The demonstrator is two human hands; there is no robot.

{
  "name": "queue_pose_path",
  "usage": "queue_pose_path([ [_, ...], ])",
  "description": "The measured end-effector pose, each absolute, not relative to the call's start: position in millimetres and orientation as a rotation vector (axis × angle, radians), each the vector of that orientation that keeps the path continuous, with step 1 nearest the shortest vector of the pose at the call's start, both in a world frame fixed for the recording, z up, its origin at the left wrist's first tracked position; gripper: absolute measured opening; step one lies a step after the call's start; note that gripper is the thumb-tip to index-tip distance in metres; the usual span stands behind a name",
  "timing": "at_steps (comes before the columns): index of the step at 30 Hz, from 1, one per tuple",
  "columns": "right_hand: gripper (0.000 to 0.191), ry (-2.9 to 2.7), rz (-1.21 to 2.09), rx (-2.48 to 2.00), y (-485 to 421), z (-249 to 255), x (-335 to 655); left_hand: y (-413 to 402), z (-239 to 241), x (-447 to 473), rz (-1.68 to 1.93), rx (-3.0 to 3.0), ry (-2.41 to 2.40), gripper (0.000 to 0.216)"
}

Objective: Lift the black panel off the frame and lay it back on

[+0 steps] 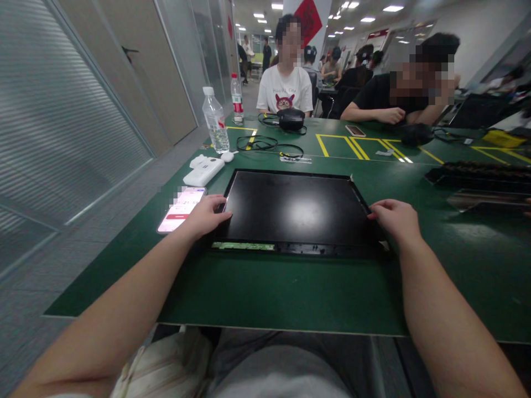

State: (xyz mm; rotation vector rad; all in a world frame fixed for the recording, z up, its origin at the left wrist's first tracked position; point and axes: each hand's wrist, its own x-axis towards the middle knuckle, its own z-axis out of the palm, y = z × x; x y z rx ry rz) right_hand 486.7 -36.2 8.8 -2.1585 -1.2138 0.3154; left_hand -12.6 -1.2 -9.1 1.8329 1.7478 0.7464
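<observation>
A flat black display panel [294,213] lies on the green table [290,287] in front of me, a strip of green circuit board showing along its near edge. My left hand [203,216] rests on the panel's left edge, fingers curled over the rim. On the panel's right edge sits my right hand [394,219], its fingers bent down against the side. Both hands grip the panel's sides; it lies flat.
A phone [181,209] with a lit screen lies left of the panel, a white device [204,170] behind it. Two water bottles [215,120], black cables [265,145] and a black case [291,119] sit farther back. Two people sit across the table; black trays [481,172] lie right.
</observation>
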Motion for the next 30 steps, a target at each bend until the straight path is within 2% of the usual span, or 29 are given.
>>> queue_pose_path([
  [22,0.014,-1.221,0.303,-2.195,-41,19,478,-3,-2,-10,0.704,1.872,1.766,0.045],
  [28,0.015,-1.215,0.312,-2.211,-41,21,477,-8,5,-11,0.612,1.947,1.665,0.077],
  [30,0.015,-1.218,0.306,-2.208,-41,20,477,-10,10,-14,0.515,2.039,1.626,0.081],
])
